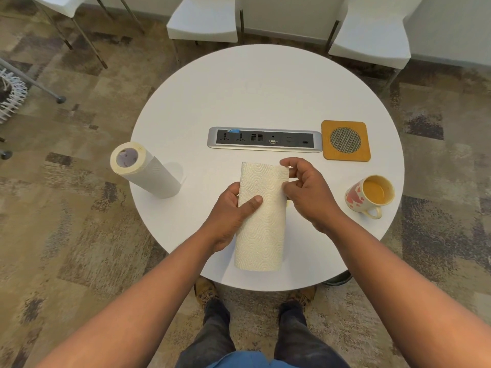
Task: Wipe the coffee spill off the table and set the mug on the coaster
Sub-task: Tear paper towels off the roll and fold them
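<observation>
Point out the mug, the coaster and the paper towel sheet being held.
mug [357,197]: head view, on its heart-patterned outer wall.
coaster [329,150]: head view, on its orange border, near-left corner.
paper towel sheet [261,235]: head view, on its middle, below the thumb.

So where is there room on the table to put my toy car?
The far half of the table, beyond the socket panel, is bare. So is the patch between the paper towel roll and panel. Near the hands, coaster and mug it's crowded.
</observation>
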The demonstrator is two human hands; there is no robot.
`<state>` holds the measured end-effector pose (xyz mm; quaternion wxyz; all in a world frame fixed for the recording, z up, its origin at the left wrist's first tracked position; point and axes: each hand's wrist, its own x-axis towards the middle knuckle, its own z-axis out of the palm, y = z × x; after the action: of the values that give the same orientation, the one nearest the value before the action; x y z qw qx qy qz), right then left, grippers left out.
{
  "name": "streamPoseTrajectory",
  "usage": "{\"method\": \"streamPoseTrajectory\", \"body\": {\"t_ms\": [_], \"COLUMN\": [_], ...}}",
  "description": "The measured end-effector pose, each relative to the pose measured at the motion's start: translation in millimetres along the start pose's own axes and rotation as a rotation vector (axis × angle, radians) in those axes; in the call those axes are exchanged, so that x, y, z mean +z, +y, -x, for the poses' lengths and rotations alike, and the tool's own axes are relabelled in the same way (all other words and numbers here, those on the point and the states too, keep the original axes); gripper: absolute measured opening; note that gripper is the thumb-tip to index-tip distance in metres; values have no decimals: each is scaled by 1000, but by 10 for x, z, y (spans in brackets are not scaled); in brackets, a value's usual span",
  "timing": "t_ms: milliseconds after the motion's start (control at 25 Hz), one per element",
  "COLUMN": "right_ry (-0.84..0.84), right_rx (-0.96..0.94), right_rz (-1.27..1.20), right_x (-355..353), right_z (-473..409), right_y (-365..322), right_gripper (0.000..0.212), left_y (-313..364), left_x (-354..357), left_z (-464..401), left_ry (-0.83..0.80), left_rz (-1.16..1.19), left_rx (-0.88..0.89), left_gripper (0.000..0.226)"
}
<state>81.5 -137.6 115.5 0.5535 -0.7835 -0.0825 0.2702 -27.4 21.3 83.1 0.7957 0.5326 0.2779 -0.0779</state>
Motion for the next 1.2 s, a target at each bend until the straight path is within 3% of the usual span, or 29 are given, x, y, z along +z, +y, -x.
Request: {"method": "streamPoseTrajectory", "body": {"t_ms": [320,440,600,920,1080,1200], "right_ry": [-16,-35,-86,-24,23,32], "right_rx": [-4,71,235,228,258,268], "right_rz": [-10,-174,-457,-437,-457,-464], "right_x": [-8,39,134,72,34,29], "right_z": [36,58,120,76,63,63], "right_y": [0,55,151,185,210,223], "right_gripper": [51,56,37,32,31,32], "left_y": [-6,-14,6,13,4,13], "left_x": [-11,-18,5,21,-7,-20], "left_z": [5,9,26,-5,-23,-27], "left_ry": [0,-4,-1,214,274,269], "left_rz": [-32,-47,-53,-73,-93,-120], "left_rx": [0,18,26,46,122,120], "left_gripper": [40,41,41,5,30,27]}}
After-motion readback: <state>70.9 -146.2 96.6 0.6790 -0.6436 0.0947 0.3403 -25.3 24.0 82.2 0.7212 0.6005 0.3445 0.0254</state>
